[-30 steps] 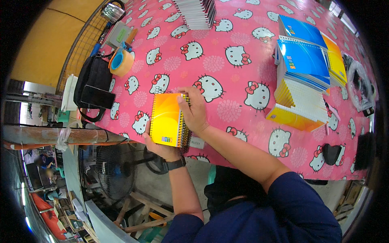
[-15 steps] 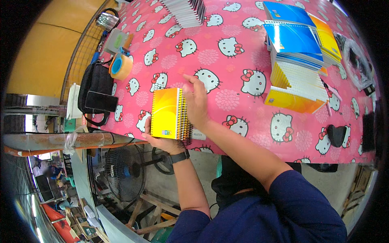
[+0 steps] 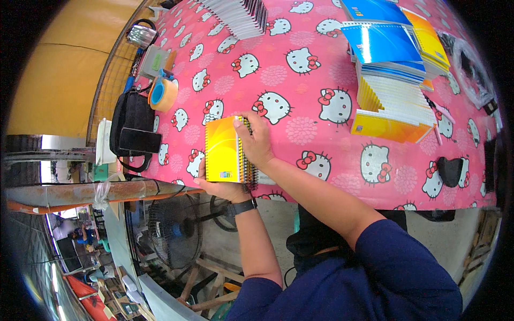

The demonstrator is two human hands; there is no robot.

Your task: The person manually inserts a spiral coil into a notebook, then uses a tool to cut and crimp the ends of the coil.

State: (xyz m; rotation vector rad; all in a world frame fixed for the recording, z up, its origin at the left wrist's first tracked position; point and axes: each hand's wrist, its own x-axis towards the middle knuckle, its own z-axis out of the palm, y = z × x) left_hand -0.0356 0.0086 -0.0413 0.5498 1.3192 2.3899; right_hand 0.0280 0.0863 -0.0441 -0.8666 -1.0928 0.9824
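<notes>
A stack of small yellow-orange spiral notebooks (image 3: 220,155) stands upright near the front left of the table, its black coils showing along the right side. Around its lower left my left hand (image 3: 224,189) is closed, palm at the bottom edge, with a dark watch on the wrist. My right hand (image 3: 255,140) grips the upper right of the stack, thumb over the front cover and the other fingers behind the coils. How many notebooks are between my hands cannot be counted.
A pink cartoon-print cover (image 3: 342,179) lies on the table. Blue-covered notebooks (image 3: 385,51) and yellow-covered pads (image 3: 393,125) are piled at right. White coil-bound books (image 3: 241,18) stand at the back. A tape roll (image 3: 167,96), black bag (image 3: 124,115) and phone (image 3: 140,142) sit at left.
My right hand has closed onto the notebooks; half a second ago its fingers were stretched out beside them. My left hand keeps its hold. The view has shifted slightly.
</notes>
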